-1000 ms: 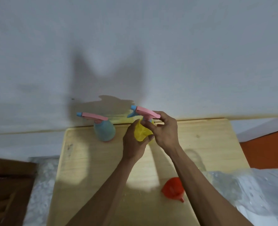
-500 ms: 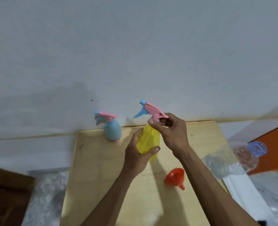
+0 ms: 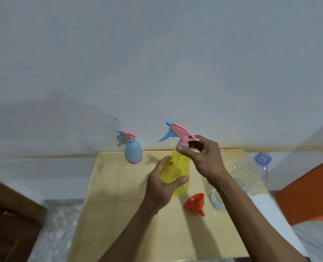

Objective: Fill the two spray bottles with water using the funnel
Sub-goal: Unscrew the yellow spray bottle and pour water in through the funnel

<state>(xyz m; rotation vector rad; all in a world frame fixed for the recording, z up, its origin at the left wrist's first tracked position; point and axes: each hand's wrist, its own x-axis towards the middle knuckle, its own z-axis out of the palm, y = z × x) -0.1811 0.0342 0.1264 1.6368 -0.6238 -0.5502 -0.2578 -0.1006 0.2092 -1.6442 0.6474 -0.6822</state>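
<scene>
With the left hand wrapped round the yellow bottle and the right hand pinching its pink sprayer collar, steady the body and twist only the collar.

Both hands on the yellow spray bottle

**A plain room in a home**

A small pale wooden table stands against a bare whitewashed wall beyond the hands; dark wooden furniture sits left of the left hand; an orange surface lies right of the right hand.
</scene>
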